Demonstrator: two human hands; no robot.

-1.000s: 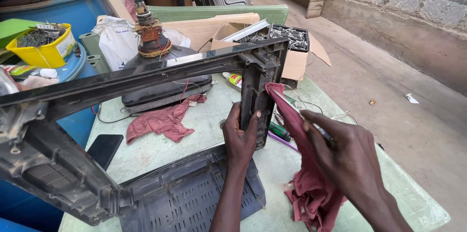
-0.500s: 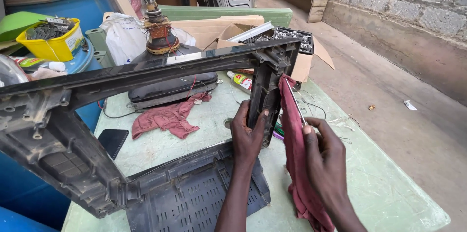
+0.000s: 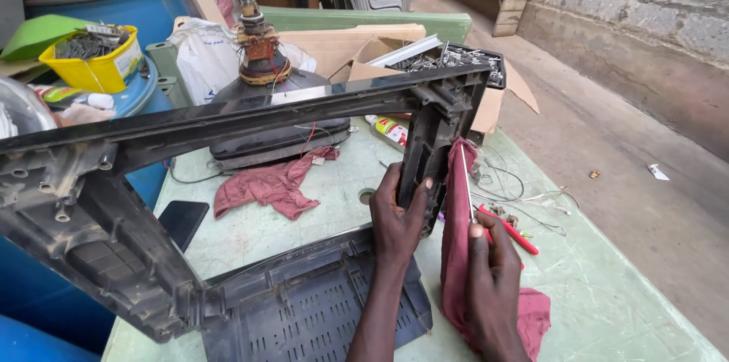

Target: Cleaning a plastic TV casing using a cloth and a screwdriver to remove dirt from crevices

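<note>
The black plastic frame (image 3: 250,115) of a television casing stands tilted up on the pale green surface (image 3: 607,294), its far upright post near the middle of the view and its vented back panel (image 3: 304,316) lying flat below; the left hand (image 3: 399,218) is clamped around that post, fingers wrapped to the front and thumb on the near side, steadying it; the right hand (image 3: 493,286) is closed on a dark red cloth (image 3: 459,240), pressing it flat against the post's right face, with a thin pale rod or wire running along the cloth's edge, too slight to identify.

To wipe this well, it seems best to keep the left hand's grip firm and low so the tall frame does not rock; draw the cloth along the post in long strokes, folding to a fresh patch as grime gathers, since the frame looks dusty; mind the screw posts and sharp moulded ribs, which could snag the cloth.

Nearby things want care: a red-handled screwdriver (image 3: 509,229) and loose wires (image 3: 524,195) lie just beside the right hand; a second red rag (image 3: 266,183) rests under the frame; a picture tube (image 3: 262,96) sits behind it, neck upward; a dark phone (image 3: 182,221) lies by the left edge; an open cardboard box (image 3: 364,50) stands beyond.
</note>
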